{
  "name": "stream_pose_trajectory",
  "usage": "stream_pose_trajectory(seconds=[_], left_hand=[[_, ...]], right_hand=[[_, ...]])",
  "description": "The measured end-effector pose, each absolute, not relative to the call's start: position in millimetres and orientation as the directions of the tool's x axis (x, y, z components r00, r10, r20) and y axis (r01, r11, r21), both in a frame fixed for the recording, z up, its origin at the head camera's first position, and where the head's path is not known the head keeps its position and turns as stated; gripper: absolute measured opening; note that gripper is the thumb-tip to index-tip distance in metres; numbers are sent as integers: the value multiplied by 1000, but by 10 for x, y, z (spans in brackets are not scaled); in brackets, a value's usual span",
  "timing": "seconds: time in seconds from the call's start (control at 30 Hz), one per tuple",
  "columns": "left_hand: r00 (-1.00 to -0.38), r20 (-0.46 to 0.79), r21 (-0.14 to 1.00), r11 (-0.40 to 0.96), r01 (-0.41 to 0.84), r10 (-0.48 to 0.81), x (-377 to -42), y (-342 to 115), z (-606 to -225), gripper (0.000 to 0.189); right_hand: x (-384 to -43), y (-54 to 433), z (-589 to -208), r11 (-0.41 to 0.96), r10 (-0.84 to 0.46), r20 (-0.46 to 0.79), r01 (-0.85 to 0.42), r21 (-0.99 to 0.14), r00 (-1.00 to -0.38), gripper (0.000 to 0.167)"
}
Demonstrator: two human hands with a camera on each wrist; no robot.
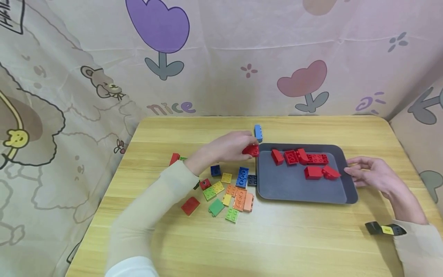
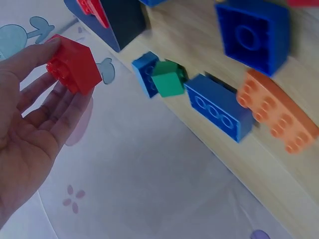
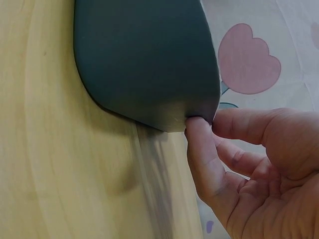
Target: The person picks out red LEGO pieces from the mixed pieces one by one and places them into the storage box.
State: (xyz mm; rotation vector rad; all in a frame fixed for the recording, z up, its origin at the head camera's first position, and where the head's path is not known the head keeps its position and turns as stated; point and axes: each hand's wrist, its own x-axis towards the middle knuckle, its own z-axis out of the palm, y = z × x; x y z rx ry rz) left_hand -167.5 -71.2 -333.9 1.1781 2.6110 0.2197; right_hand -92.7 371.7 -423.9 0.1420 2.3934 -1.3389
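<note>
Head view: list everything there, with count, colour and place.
Wood-grain table: one, yellowish, lower frame.
Flower-printed cloth: number unclear, pale, behind the table.
Rimmed rectangular tray: one, dark grey, table's right half.
Plastic toy bricks: six, red, in the tray.
Held studded brick: one, red, tray's left end.
Oblong studded brick: one, light blue, beyond the tray.
Loose bricks: over a dozen, several colours, left of the tray.
Wrist band: one clear, black-yellow, right wrist.
Left hand: one, beige-sleeved, gripping the held brick.
Right hand: one, beige-sleeved, gripping the tray's right rim.
</note>
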Motion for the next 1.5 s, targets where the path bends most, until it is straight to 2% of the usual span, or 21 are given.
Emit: stream_pose_trajectory(seconds=[0.27, 0.53, 0.97, 1.17, 1.37, 1.5], left_hand=[[-569, -206, 243, 605, 758, 796, -1673, -413, -3327, 46], [-533, -232, 220, 578, 786, 814, -1618, -153, -3335, 46], [-475, -314, 182, 544, 819, 822, -1598, 234, -3396, 52], [-439, -341, 174, 515, 839, 831, -1576, 375, -3461, 51], [-428, -350, 156, 502, 851, 833, -1540, 463, -3544, 46], [-443, -357, 131, 514, 848, 822, -1528, 509, -3593, 44]], right_hand=[[-923, 3715, -4226, 537, -102, -385, 275, -798, -917, 49], [-925, 3723, -4239, 541, -108, -385, 271, -796, -916, 50], [-913, 3747, -4265, 511, -110, -358, 257, -821, -927, 32], [-915, 3740, -4262, 512, -113, -360, 256, -820, -926, 32], [-921, 3737, -4263, 515, -115, -360, 254, -819, -926, 36], [-928, 3737, -4264, 510, -115, -358, 254, -822, -927, 31]])
